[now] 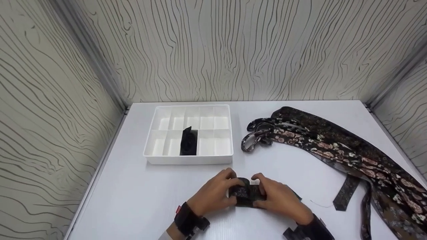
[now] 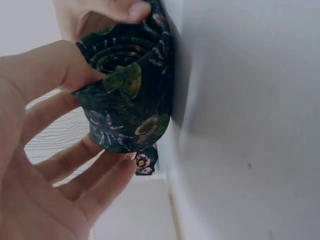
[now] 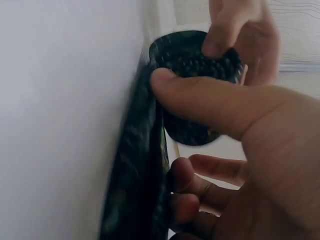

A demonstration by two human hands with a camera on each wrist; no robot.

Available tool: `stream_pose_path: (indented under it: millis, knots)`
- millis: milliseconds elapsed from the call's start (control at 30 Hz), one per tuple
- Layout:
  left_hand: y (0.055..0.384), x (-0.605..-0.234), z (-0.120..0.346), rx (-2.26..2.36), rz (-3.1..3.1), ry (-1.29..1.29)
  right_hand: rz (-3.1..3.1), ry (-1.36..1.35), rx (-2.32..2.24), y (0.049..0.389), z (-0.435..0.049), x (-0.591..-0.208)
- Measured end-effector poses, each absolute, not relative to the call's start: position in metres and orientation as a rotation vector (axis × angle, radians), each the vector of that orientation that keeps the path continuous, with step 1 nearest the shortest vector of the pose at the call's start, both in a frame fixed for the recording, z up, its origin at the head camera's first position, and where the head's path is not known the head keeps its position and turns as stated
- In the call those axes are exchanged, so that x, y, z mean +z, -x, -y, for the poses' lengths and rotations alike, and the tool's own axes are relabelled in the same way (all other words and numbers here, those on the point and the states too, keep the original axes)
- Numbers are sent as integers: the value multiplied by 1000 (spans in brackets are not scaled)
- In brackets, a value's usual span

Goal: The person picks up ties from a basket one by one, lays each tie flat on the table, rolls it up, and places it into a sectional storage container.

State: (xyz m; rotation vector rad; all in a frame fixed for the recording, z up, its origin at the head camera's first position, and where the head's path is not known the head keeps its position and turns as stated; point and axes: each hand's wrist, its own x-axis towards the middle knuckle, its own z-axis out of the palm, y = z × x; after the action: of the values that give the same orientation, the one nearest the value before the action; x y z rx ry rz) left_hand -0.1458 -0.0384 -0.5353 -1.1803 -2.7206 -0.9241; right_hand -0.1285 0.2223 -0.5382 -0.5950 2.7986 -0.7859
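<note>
A dark floral necktie (image 1: 239,191), partly rolled into a coil, is on the white table between the two hands. My left hand (image 1: 215,191) grips the coil, thumb on one side and fingers on the other; in the left wrist view the coiled necktie (image 2: 130,110) shows several layers and green and pale flowers. My right hand (image 1: 279,197) holds the unrolled strip beside the coil, its thumb at one edge and curled fingers at the other. In the right wrist view this flat strip of necktie (image 3: 132,165) runs along the tabletop, slightly blurred.
Behind the hands is a white compartment tray (image 1: 188,160), with a dark rolled tie (image 1: 189,143) in a front middle compartment. Several floral ties (image 1: 327,143) lie bunched along the right, one narrow tie end (image 1: 347,193) sticking out toward the front. Patterned panels (image 1: 213,50) enclose the table.
</note>
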Motion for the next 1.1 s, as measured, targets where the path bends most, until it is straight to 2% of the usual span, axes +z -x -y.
stream_pose_path:
  millis: [233,667,1100]
  knots:
    - [146,-535,35,-885,2697,1201,-2848,508,-802,134,-235,-544]
    - [149,-531,23,-752,2693,1205,-2924,717,-801,128,-218,-540]
    - [143,-540,16,-660,2683,1204,-2984,698,-769,126,-214,-548]
